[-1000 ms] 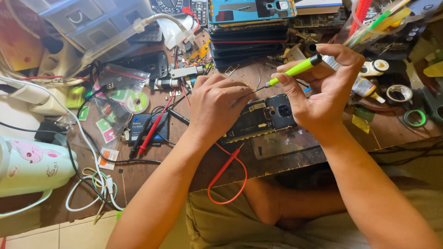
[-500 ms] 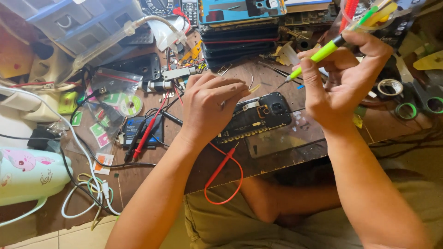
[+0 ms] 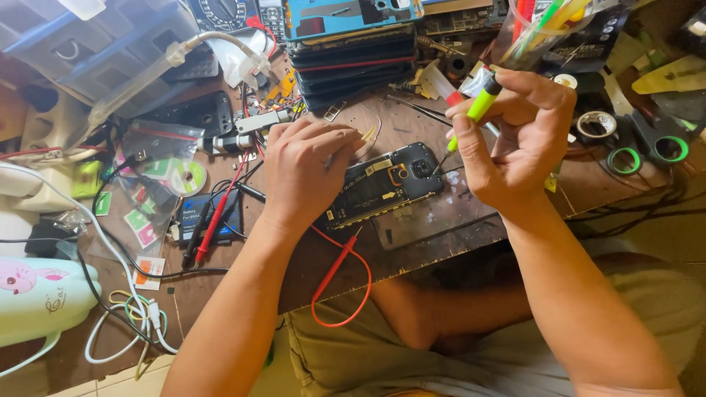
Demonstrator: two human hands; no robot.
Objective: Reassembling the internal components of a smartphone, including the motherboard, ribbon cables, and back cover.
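A person's two bare hands work over a cluttered wooden bench, seen from above. The left hand [image 3: 305, 165] lies palm down, fingers curled, pressing on the near-left end of an opened phone [image 3: 386, 184] and covering that end from view; whether the fingers pinch anything underneath cannot be told. The phone lies between the two hands, its long axis running from under the left hand up and away toward the right hand, so its bared far end with the round camera part sits nearest the right hand. The right hand [image 3: 518, 140] is raised just beyond that far end, its thumb and fingers pinched around a green screwdriver [image 3: 478, 110]. The tool slants down and toward the left hand, its thin metal tip hanging just above and beside the phone's far corner, apart from it as far as can be seen. A red wire [image 3: 334, 276] loops out from under the left hand toward the person's lap. Tweezers [image 3: 423, 109] lie beyond the phone, between the hands. Left of the left hand rest red and black probes [image 3: 213, 220]
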